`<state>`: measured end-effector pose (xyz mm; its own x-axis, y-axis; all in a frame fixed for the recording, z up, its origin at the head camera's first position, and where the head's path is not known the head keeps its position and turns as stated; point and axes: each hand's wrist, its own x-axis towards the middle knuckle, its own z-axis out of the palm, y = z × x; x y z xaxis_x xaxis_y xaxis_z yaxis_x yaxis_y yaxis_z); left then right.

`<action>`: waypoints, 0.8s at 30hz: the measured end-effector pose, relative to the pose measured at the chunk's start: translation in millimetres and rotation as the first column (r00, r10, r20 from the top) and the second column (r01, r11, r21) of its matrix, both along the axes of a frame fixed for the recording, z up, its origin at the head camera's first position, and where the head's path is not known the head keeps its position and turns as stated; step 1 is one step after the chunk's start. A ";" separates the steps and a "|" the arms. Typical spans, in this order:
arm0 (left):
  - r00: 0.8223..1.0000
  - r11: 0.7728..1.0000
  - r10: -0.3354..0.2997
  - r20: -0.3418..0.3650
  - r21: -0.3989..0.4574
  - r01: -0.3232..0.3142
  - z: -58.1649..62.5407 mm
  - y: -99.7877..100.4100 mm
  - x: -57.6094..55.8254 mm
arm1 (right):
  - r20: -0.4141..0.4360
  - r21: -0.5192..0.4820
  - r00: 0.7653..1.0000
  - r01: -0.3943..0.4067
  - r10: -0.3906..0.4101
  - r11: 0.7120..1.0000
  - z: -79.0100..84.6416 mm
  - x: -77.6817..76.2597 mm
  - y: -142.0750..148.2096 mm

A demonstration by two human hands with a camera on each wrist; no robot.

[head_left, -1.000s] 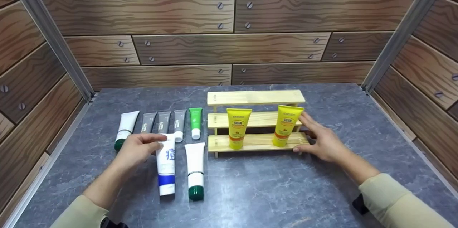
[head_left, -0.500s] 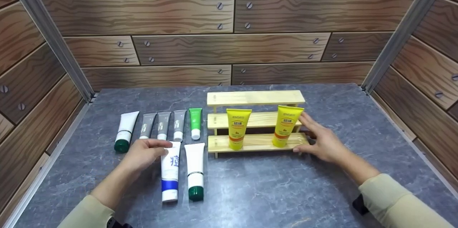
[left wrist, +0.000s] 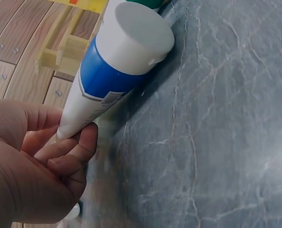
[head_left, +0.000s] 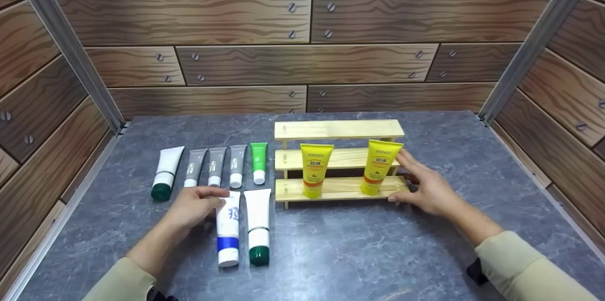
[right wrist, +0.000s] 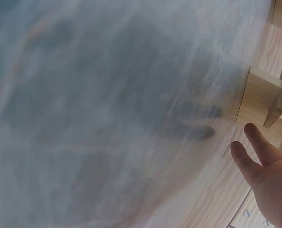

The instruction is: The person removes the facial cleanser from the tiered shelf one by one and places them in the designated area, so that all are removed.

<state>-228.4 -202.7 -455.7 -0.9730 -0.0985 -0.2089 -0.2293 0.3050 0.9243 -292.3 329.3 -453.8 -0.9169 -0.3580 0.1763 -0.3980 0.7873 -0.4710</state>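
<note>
In the head view my left hand (head_left: 196, 207) pinches the flat end of a white squeeze tube with a blue band (head_left: 228, 230). The tube's white cap points toward me; in the left wrist view thumb and fingers close on its crimped end. Right beside it lies a white tube with a green cap (head_left: 258, 225). My right hand (head_left: 429, 192) rests at the right end of a three-step wooden rack (head_left: 338, 191), its thumb at the lowest step's front edge. Two yellow tubes (head_left: 316, 171) stand on that step, the right one (head_left: 380, 166) near my fingertips.
Behind my left hand lie several grey tubes (head_left: 216, 164), a green tube (head_left: 258, 161) and another white tube with a green cap (head_left: 168, 171). The rack's upper steps hold no tubes. Wood-patterned walls (head_left: 302, 17) enclose the marbled grey table (head_left: 354, 253).
My left hand has moved the white and blue tube rightward and a little toward me, closer beside the green-capped tube. My right hand and the rack stay in place.
</note>
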 end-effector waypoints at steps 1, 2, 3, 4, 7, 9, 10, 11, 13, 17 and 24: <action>1.000 1.000 -0.003 -0.001 0.001 0.003 -0.9 -0.1 -0.2 | 0.003 0.002 1.000 0.001 -0.001 1.000 0.0 0.0 0.1; 1.000 1.000 -0.007 -0.001 0.001 0.007 -1.7 -0.2 -0.5 | 0.006 0.003 1.000 0.002 -0.002 1.000 0.2 0.0 0.1; 1.000 1.000 -0.010 -0.001 0.000 0.010 -2.2 -0.1 -0.6 | 0.009 0.004 1.000 0.002 -0.002 1.000 0.2 -0.1 0.3; 1.000 1.000 -0.012 -0.003 -0.001 0.012 -2.5 0.1 -0.8 | 0.012 0.004 1.000 0.004 -0.004 1.000 0.4 -0.1 0.4; 1.000 1.000 -0.011 0.003 -0.005 0.011 -2.8 0.8 -0.9 | 0.023 0.004 1.000 0.010 -0.010 1.000 1.2 0.4 0.2; 1.000 1.000 -0.010 0.006 -0.011 0.010 -3.0 1.3 -0.7 | 0.029 0.001 1.000 0.011 -0.011 1.000 1.4 1.0 0.0; 1.000 1.000 -0.010 0.007 -0.013 0.010 -3.4 1.4 -0.7 | 0.031 -0.001 0.999 0.011 -0.011 1.000 1.4 1.2 -0.2; 1.000 1.000 -0.010 0.006 -0.013 0.011 -3.8 1.6 -0.7 | 0.033 -0.001 0.999 0.011 -0.011 1.000 1.4 1.4 -0.3; 1.000 1.000 -0.009 0.009 -0.018 0.009 -4.4 1.6 -0.3 | 0.035 -0.001 0.999 0.010 -0.010 1.000 0.8 1.3 -0.2; 1.000 1.000 -0.012 0.006 -0.017 0.012 -5.0 1.7 0.0 | 0.045 0.004 0.999 0.016 -0.016 1.000 0.7 0.6 -0.3; 1.000 1.000 -0.014 -0.010 -0.017 0.014 -4.7 1.3 0.2 | 0.042 0.002 0.999 0.013 -0.013 1.000 1.2 0.1 -0.6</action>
<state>-228.2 -201.4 -460.4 -0.9762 -0.0887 -0.1978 -0.2161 0.3241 0.9210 -292.2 328.6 -452.7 -0.9280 -0.3464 0.1369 -0.3677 0.7932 -0.4854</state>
